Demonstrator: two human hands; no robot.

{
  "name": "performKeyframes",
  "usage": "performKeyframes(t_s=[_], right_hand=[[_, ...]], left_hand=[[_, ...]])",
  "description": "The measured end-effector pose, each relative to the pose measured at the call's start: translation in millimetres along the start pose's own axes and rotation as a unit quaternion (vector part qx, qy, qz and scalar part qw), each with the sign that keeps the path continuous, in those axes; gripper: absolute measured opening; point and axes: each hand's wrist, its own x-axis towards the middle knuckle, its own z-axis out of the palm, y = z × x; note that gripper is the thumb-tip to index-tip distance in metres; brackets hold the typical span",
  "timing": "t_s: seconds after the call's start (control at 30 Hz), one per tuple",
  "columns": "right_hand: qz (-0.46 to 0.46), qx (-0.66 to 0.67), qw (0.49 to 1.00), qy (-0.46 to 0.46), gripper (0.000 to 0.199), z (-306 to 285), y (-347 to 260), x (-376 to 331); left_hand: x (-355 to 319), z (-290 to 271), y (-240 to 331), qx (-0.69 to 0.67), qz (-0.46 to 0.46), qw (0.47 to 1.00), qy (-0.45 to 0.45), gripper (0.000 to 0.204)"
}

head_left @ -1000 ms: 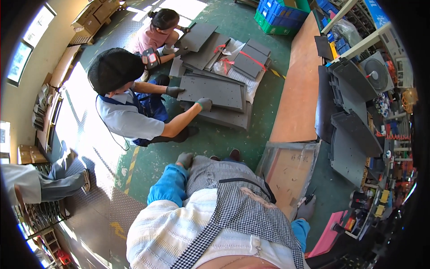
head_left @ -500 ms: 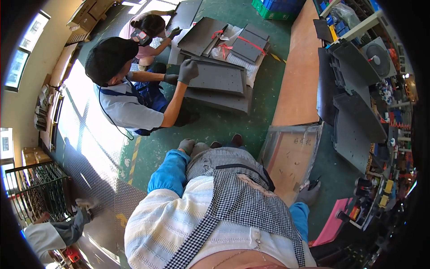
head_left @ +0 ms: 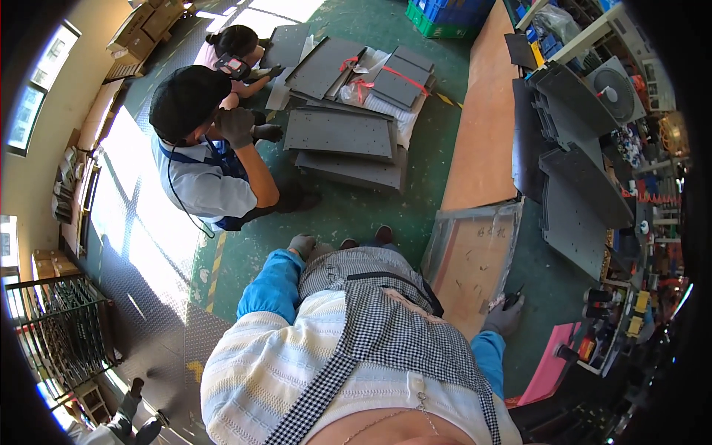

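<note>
On the far left, we catch the legs of a passer-by (head_left: pixel 130 411), now slipping toward the lower edge, beneath the metal rack (head_left: pixel 63 326). Next along, here's the change: the capped co-worker's gloved hand (head_left: pixel 236 127) is up by the face, and both that worker's hands are off the perforated grey panel (head_left: pixel 340 133), which lies unheld atop its stack. Coming to the middle, our gloved left hand (head_left: pixel 302 245) rests by the knee; we can't tell if its fingers are curled or loose. Right of the plastic-wrapped board (head_left: pixel 475 252), our right hand (head_left: pixel 504 317) grips a small dark tool (head_left: pixel 513 298), low at our side. It has barely shifted, so the tool remains well apart from that panel. Farther right, grey sheets (head_left: pixel 578 215) stand propped up.
</note>
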Motion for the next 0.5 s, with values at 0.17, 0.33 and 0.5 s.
performKeyframes(t_s=[0.17, 0.33, 0.5], right_hand=[[0.019, 0.023, 0.999, -0.010, 0.059, -9.7, -5.1, -4.0], [-0.019, 0.028, 0.999, 0.027, 0.064, -0.2, 5.9, -2.2], [-0.025, 0.015, 0.999, 0.028, 0.064, 3.1, 7.8, -1.3]], left_hand=[[1.3, 0.7, 6.8, -0.008, -0.008, 1.000, 0.011, 0.027], [6.8, -6.4, 8.5, 0.043, 0.012, 0.998, -0.034, 0.024], [5.5, -5.5, 11.3, 0.022, 0.005, 0.999, -0.028, 0.023]])
